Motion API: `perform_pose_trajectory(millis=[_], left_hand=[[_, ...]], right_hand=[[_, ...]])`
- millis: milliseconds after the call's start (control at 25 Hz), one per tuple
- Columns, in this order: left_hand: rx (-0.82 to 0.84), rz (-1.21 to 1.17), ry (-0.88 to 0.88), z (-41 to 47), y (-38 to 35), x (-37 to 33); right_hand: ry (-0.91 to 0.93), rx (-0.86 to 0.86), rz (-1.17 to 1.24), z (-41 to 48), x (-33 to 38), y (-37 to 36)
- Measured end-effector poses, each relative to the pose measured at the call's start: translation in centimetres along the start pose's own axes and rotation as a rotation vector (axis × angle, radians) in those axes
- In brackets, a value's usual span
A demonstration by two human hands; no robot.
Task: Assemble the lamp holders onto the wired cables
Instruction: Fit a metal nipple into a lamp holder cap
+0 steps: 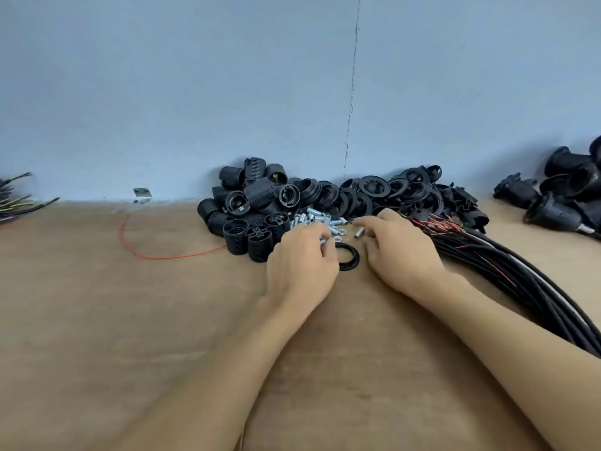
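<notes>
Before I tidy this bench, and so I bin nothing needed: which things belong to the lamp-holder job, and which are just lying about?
Job: lamp holders, rings, metal tubes and nuts, cable bundle.
Lying about: red wire, metal bracket, wire ends at the left edge.

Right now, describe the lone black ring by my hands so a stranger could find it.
Find the heap of black rings against the blue wall, then come forward to the brown table. Between the left hand and right hand, a single black ring lies flat, alone rather than heaped.
</notes>
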State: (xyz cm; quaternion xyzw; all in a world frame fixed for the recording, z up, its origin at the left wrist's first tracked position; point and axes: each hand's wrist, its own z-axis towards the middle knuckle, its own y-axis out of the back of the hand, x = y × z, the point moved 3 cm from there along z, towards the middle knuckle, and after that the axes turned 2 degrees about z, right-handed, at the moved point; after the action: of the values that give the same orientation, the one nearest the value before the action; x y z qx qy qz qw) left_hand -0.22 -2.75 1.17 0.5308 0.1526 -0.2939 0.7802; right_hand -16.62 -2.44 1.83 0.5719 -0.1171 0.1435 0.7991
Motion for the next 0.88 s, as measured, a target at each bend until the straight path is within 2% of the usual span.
perform_pose_trajectory(millis=[80,280,600,680,800,880], left_hand=[[-0.002,0.065,-0.041,0.3,-0.2,-0.6],[-0.009,0.145,-0.146,-0.4,-0.5,-0.3],[-0.007,0.107,-0.202,-0.3,-0.8,0.0],[-0.007,0.106,-0.208,-0.3,-0.9,-0.1],[0.018,0.12,-0.217,-0.3,-0.9,-0.3],[0.032,0.121,-0.215,-0.3,-0.8,-0.2]], right_hand=[[0.012,-0.035,-0.005,-0.1,-0.1,-0.1],[0.056,0.001,0.001,0.0,-0.8,-0.2],[0.381,0.108,0.048,0.1,-2.5,1.5],[0.355,0.131,0.041,0.5,-2.5,1.5],[0.145,0.184,0.089,1.5,-1.7,1.2],[-0.003,0.15,0.092,1.5,-1.2,0.2]])
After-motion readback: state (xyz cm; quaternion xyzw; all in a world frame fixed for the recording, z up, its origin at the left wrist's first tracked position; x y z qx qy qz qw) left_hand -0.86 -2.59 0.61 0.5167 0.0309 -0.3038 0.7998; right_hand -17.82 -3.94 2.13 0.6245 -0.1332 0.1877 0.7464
